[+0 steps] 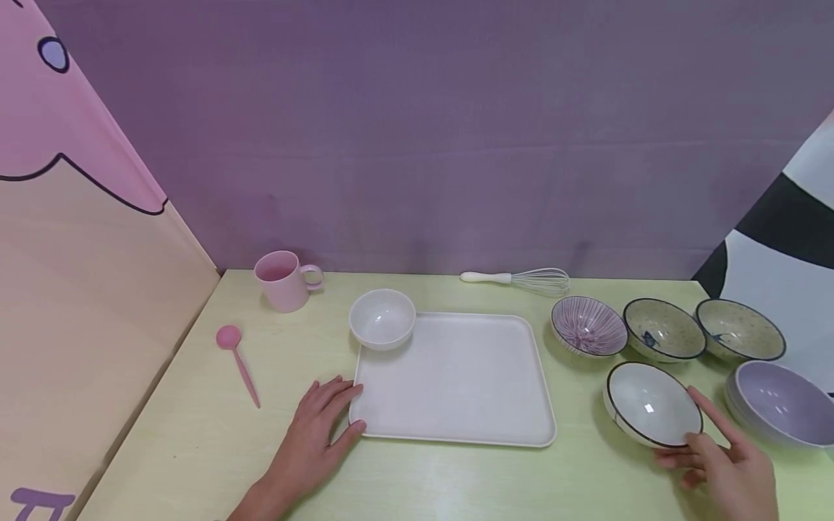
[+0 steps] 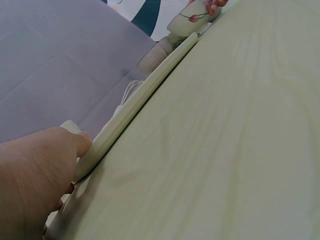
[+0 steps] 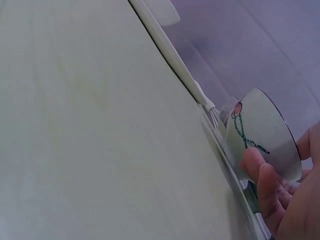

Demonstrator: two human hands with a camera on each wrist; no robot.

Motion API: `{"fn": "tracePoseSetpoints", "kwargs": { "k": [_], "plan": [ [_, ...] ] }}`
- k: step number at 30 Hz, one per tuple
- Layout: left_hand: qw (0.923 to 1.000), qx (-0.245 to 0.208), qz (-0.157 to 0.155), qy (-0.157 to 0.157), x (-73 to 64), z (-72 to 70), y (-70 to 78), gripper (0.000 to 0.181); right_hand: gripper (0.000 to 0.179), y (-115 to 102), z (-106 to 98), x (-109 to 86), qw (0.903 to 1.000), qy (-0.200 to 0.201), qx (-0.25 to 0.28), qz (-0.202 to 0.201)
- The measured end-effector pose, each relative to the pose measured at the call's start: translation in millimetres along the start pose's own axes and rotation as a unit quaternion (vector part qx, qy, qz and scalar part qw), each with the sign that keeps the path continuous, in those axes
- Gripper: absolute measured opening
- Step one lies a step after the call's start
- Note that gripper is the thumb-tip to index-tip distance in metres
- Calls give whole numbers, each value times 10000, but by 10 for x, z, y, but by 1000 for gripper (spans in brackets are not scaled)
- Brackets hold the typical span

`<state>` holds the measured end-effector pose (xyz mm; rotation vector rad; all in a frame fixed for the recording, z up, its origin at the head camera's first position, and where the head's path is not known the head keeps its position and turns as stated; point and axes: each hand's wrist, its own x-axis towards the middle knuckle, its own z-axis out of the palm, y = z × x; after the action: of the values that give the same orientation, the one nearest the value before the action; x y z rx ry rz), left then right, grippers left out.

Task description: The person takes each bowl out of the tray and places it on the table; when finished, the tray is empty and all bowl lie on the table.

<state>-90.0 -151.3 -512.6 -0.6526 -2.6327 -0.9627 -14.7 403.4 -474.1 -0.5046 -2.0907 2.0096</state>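
My right hand [image 1: 736, 463] grips a white bowl [image 1: 651, 407] with a dark brown rim. Its thumb and index finger are at the rim, with other fingers under the side. In the right wrist view the bowl [image 3: 260, 135] shows a painted red flower with a green stem and leans to one side. At the left, my left hand [image 1: 316, 434] rests against the near left corner of a white rectangular tray [image 1: 456, 383], fingertips and thumb tip on its rim. A small white bowl [image 1: 382, 318] overlaps the tray's far left corner.
Right of the tray stand a purple-striped bowl [image 1: 589, 327], two speckled bowls [image 1: 664, 329] and a lilac bowl [image 1: 782, 405]. A whisk [image 1: 515, 278] lies along the back edge. On the left are a pink mug [image 1: 283, 282] and a pink spoon [image 1: 241, 365]. Fabric walls surround the table.
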Motion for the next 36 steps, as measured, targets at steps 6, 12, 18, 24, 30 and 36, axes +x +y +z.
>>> {"fn": "tracePoseSetpoints", "kwargs": {
  "k": [6,12,18,24,30,36],
  "plan": [
    [9999,29,89,56,0,7,-3,51,71,50,-110,27,9996,170,225,-20],
    [9999,25,87,65,-2,1,0,51,71,75,-167,53,9991,282,319,-59],
    [9999,36,65,69,-7,3,2,51,71,61,-190,78,9981,550,199,183],
    [9999,57,72,51,-1,2,6,50,71,-18,-173,130,9885,1108,-311,982],
    [9999,52,95,51,7,-4,8,51,69,-39,-181,159,9837,1369,-395,1094],
    [9999,62,70,40,1,-4,10,51,67,16,-232,155,9900,1302,13,549]
  ]
}}
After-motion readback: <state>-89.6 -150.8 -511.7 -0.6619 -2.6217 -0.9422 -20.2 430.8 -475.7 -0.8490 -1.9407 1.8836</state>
